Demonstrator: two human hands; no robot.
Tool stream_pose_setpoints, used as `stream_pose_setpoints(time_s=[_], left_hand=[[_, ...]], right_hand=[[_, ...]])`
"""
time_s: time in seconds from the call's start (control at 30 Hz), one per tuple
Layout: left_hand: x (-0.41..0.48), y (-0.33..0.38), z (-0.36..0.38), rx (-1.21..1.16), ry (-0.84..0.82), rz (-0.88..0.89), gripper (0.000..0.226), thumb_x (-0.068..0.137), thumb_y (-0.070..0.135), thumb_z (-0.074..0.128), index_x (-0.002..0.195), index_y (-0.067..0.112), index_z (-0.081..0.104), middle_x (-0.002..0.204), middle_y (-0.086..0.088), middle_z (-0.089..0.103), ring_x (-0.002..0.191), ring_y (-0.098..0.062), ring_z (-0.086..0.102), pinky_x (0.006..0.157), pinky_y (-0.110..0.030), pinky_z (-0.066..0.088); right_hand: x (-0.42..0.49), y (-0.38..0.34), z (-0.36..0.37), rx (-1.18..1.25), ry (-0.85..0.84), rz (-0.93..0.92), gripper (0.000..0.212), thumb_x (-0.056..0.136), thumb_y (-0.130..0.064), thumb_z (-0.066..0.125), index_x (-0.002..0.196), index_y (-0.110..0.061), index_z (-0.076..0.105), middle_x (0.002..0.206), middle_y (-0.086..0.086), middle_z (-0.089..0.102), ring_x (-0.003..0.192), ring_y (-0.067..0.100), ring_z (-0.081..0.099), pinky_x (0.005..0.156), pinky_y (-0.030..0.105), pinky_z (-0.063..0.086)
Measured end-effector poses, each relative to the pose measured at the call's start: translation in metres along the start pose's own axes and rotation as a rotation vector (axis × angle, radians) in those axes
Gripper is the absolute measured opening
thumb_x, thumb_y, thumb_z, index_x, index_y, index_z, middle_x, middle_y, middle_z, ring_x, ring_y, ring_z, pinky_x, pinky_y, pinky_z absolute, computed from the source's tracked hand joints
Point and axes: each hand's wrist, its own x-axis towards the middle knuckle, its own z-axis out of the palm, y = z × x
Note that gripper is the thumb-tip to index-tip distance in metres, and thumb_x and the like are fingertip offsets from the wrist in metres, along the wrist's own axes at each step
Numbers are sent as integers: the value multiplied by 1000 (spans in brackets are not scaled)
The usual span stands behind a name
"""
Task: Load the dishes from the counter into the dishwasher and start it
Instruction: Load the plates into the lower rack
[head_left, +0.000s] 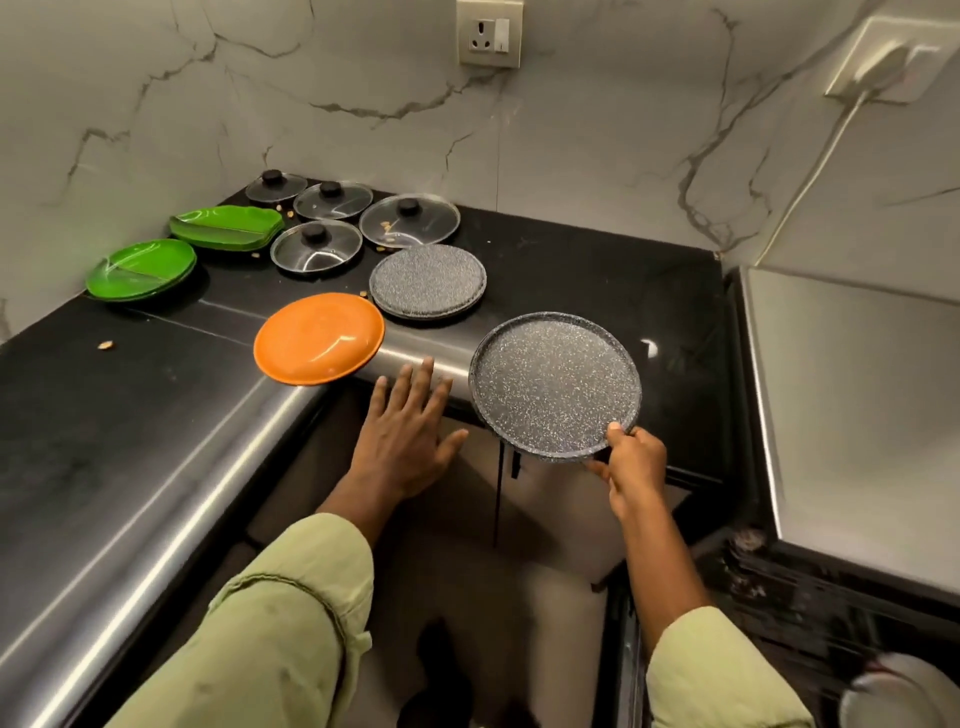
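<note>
Loading looks barely begun, judging by how much is on the worktop (78, 405). At the far left lie two lots of green plates (141, 270), the farther one leaf-shaped, with a scatter of crumbs (106, 344) nearby. Right of them, four glass lids (333, 200) with black knobs lie close together against the marble wall. Nearer, an orange plate (319, 338) lies with its near rim jutting over the worktop's steel edge, so a careless reach could knock it off. Just beside it, farther back, is a short stack of speckled plates (427, 280).

The left grip (408, 431) is released. Its fingers are spread flat, it holds nothing, and it hovers at the steel edge between the orange plate and the plate in hand.

The speckled plate (555, 384) is off the worktop, tilted toward the camera. The right grip (636, 467) grasps it, pinching the near rim with the thumb on top. I judge that it is heading for the machine.

At the near right, the dishwasher rack (810, 597) shows dark and blurred, with a pale dish (904, 691) already in it. Nearly everything remains to be loaded, and the start is yet to come. A cable (810, 176) hangs down the right wall, clear of the path.
</note>
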Motion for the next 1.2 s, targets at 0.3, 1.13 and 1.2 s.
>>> stream_pose_setpoints(time_s=[0.3,1.13,1.2], left_hand=[[-86,25,-10,30,-4,48,92,80,70,7,159,22,14,166,-7,-2,153,-30,0,122,-50,1],[-318,146,16,-6,-160,262,75,101,54,37,159,21,4,167,-7,-5,153,-29,-5,122,-49,0],[-326,169,16,19,-172,283,75,101,54,36,159,21,4,167,-7,-5,153,-29,-5,123,-50,1]], right_hand=[[-65,36,-56,55,32,33,17,99,-11,52,84,-16,58,91,5,63,79,22,60,70,43,56],[-285,129,-287,-69,224,64,9,100,-10,50,100,-6,58,92,7,63,79,20,61,76,44,57],[-291,131,-311,-58,231,54,9,100,-10,50,96,-5,57,88,7,61,75,19,59,64,38,55]])
